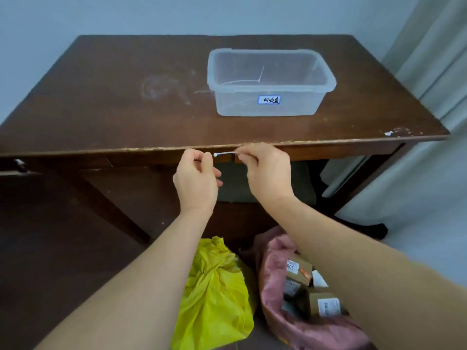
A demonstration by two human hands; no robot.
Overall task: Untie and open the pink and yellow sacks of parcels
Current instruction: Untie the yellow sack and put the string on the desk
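A pink sack (285,322) lies on the floor at the lower right, its mouth open, with brown labelled parcels (323,303) showing inside. To its left a yellow sack (214,294) stands bunched shut at the top. Both hands are raised in front of the table's front edge. My right hand (265,170) pinches a thin white tie (223,153) by one end. My left hand (195,179) is just left of the tie's free end, its fingers curled; whether it touches the tie is unclear.
A dark wooden table (126,102) fills the upper view, with a worn front edge. A clear plastic bin (269,82) with a blue label stands on it, holding a white tie. A pale curtain (434,72) hangs at the right.
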